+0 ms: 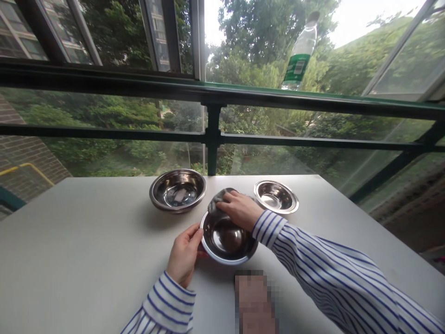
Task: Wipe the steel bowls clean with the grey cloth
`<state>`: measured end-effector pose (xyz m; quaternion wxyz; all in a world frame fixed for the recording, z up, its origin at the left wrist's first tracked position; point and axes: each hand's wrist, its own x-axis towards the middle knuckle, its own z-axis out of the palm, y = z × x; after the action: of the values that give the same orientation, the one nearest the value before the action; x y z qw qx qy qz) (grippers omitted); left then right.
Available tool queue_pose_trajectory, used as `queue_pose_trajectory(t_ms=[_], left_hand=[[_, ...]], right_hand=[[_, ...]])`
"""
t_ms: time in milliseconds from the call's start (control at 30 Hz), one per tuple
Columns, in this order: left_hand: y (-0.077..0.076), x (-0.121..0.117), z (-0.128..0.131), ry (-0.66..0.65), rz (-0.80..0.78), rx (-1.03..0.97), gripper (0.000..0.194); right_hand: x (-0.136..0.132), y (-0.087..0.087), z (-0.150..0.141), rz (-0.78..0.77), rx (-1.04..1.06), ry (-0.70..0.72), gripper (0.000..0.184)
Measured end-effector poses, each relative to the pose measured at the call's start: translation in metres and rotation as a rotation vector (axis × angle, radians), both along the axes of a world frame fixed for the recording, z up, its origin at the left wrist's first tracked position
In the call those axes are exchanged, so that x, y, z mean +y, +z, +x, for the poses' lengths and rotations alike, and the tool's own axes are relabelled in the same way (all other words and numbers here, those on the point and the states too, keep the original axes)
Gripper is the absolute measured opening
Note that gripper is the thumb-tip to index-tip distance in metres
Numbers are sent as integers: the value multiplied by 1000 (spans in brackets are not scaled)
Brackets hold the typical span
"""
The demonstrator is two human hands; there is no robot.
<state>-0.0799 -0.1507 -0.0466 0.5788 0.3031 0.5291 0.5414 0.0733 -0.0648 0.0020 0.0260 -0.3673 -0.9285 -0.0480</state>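
Note:
A shiny steel bowl sits on the white table in front of me. My left hand grips its left rim. My right hand presses a grey cloth against the bowl's far rim. Both sleeves are white with blue stripes.
Two more steel bowls stand behind: a larger one at the left, a smaller one at the right. A plastic water bottle stands on the dark green railing beyond the table. A blurred patch lies near the table's front edge.

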Motion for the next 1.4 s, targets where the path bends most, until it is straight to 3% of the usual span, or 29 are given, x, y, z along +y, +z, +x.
queue_pose_trajectory(t_ms=[167,267,400,500,633,733,867,967,1033,1100,1167,1300,1400], left_hand=[[-4,1,-1,15,-12,-30,44],[-4,2,-2,12,-12,-44,46],[0,2,-1,23,13,-25,42],[2,2,0,42,8,-19,40],[3,1,2,52,7,-18,40],[2,0,3,63,-1,-30,42],[0,0,5,93,-5,-51,44],[-2,0,4,72,7,-101,44],[-3,1,2,30,-11,-99,42],[-4,1,-1,-2,-30,-22,43],[-5,1,-5,45,16,123,46],[-4,-1,-10,304,273,663,55],[-1,-4,-11,332,464,926,44]], right_hand=[[-13,-3,-26,-64,0,147,26],[-14,0,-27,-59,-12,120,24],[-5,7,-3,-24,-41,-46,24],[-8,11,23,-59,-74,-93,20],[-32,13,47,-118,-109,-104,18],[-53,13,45,-223,-85,-71,19],[-68,12,20,-394,54,-4,25],[-68,11,6,-529,310,-1,33],[-64,11,5,-634,521,-75,35],[-59,11,11,-779,712,-205,35],[-54,9,19,-942,886,-330,34],[-54,9,30,-1136,1160,-484,29],[-57,9,32,-1206,1299,-500,26]])
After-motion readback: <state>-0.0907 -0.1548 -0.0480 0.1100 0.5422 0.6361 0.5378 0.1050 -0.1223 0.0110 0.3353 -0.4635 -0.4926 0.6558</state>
